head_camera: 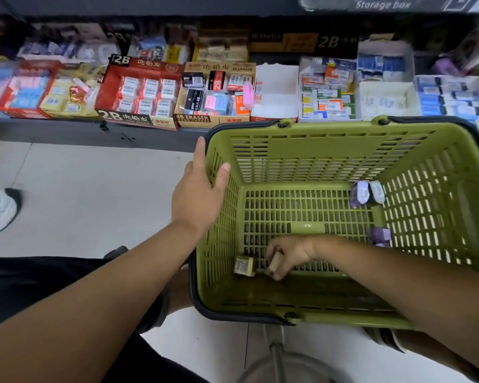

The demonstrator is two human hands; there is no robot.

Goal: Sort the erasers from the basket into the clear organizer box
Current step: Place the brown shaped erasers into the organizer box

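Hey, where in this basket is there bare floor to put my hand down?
The middle of the basket floor is bare, between the purple erasers at right and the tan eraser near left. Crowded where the right hand grips a second eraser.

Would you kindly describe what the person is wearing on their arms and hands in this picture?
Nothing shows on them. Both forearms are bare to the picture's edge, without sleeves. The left hand and the right hand wear no gloves; no watch, bracelet or ring is visible, though part of the right hand is hidden.
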